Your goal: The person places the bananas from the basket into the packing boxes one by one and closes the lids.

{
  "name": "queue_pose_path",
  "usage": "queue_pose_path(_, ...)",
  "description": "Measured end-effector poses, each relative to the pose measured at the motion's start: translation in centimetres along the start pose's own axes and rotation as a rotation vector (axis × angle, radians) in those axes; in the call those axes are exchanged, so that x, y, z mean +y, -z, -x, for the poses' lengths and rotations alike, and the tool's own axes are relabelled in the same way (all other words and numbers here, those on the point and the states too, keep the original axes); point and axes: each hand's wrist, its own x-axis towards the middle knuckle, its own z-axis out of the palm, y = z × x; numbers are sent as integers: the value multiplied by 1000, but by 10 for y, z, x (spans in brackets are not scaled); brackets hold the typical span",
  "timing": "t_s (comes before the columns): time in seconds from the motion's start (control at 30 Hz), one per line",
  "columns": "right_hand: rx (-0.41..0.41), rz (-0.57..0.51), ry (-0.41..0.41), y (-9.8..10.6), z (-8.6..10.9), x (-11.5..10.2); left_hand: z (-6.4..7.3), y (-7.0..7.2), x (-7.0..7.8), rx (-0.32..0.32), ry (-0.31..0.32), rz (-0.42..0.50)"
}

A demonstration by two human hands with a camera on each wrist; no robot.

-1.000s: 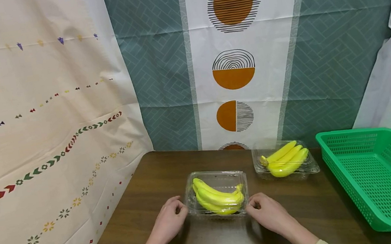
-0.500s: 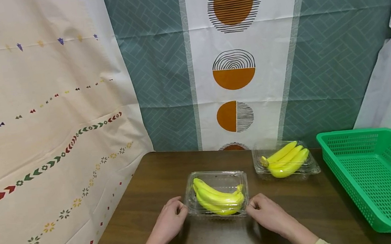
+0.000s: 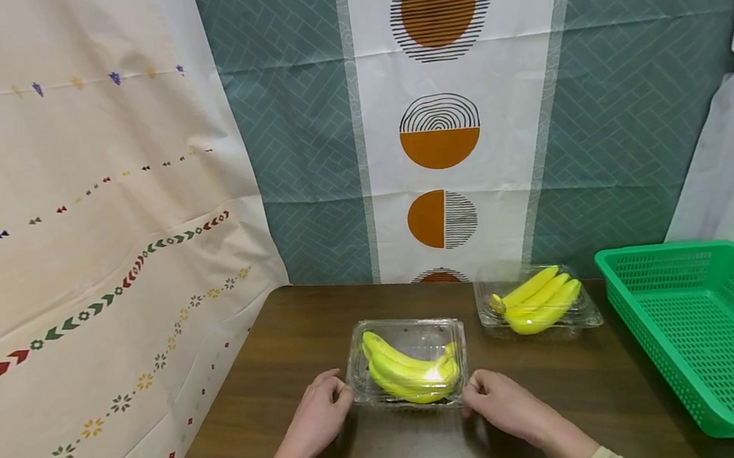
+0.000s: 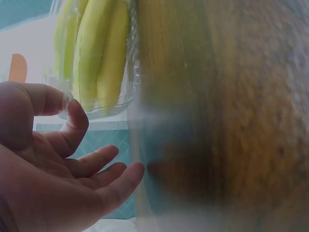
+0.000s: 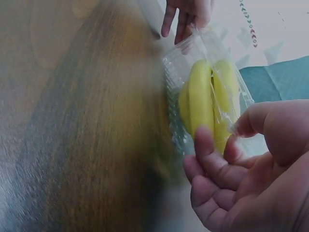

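Observation:
A clear plastic clamshell box (image 3: 433, 335) sits on the brown table, its lid down over a bunch of yellow bananas (image 3: 397, 372). At its near left corner, my left hand (image 3: 317, 414) pinches the rim between thumb and index finger; the left wrist view shows the other fingers loosely bent, away from the box. My right hand (image 3: 502, 402) pinches the rim at the near right corner with thumb and index finger (image 5: 234, 149). Whether lid and base edges are pressed fully together is too small to tell.
Behind and to the right stands a second clear box (image 3: 492, 325) with bananas (image 3: 537, 300) inside. A green plastic basket (image 3: 661, 367) occupies the table's right side. Patterned cloth hangs along the back (image 3: 307, 151) and left (image 3: 91, 221).
The clamshell's lid has tilted or lifted very slightly, and a bright glare now shows over the bananas. My right hand's fingers have shifted a little at the corner; the left hand stays put.

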Motion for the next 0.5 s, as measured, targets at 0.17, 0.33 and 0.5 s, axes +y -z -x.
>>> queue_pose_path(0.17, -35, -115, 7, -2, 0, 2, 0, -2, -1, 10, -9, -23)
queue_pose_path(0.33, -37, -141, -16, -2, -2, 4, 0, -2, -2, 9, -5, -25)
queue_pose_path(0.5, -40, -115, -46, 0, -3, 4, -2, -2, -3, 3, 7, 2)
